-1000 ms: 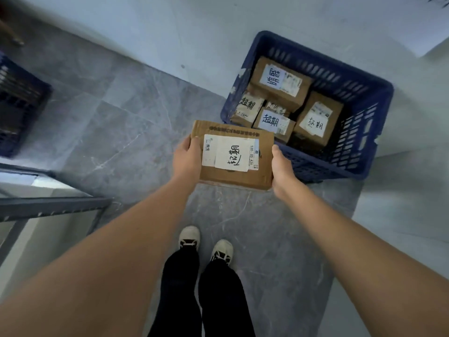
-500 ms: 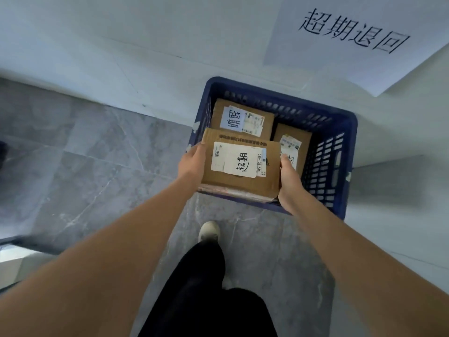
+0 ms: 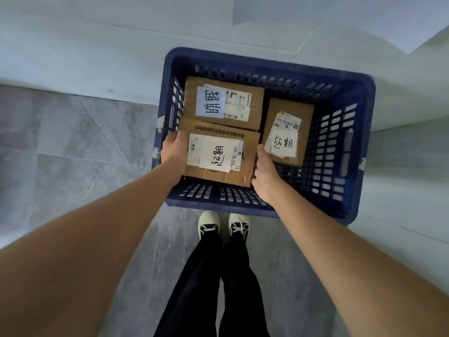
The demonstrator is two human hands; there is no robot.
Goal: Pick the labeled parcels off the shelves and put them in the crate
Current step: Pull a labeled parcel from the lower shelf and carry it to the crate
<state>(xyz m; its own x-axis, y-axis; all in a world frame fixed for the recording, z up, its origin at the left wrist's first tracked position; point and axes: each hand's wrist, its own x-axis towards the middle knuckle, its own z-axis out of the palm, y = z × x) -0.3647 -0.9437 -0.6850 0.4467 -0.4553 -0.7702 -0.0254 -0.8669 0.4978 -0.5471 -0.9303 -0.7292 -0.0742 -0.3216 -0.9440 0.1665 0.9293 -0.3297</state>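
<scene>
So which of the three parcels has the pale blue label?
The far-left parcel in the crate; the other two, including the one both hands hold, have white labels.

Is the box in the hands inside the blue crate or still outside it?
Inside: the held box sits within the blue crate walls, gripped by left hand and right hand.

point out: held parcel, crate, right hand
held parcel [image 3: 218,175], head view, bare cardboard below its label
crate [image 3: 267,62], head view, far rim
right hand [image 3: 263,167], head view, back of the hand
</scene>
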